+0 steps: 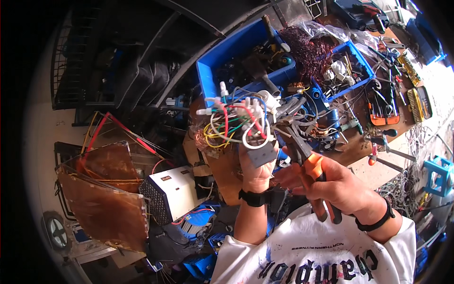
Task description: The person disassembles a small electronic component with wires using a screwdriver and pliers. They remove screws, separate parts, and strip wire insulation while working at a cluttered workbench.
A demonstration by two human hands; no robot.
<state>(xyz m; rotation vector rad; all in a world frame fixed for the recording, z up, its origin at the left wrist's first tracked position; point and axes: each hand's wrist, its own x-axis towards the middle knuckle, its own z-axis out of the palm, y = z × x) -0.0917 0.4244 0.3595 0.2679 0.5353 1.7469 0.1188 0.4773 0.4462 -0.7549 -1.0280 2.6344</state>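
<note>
In my left hand [257,174] is a wiring harness [242,124], with a dark square block [263,155] at its near end. Red, white, yellow, green and blue wires loop up from it, with clear-white connectors on several ends. My right hand [336,183] grips pliers [313,165] with orange and black handles. Their dark jaws point up and left, just right of the block and wires. Whether the jaws touch any wire I cannot tell. The fingers of my left hand are partly hidden behind the block.
Beyond my hands, a large blue bin [206,78] and a smaller blue bin [351,91] hold parts. A dark red wire tangle [305,49] sits between them. An orange-edged tool case [384,120] lies right; a white metal box [174,190] stands left, beside brown panels [101,203].
</note>
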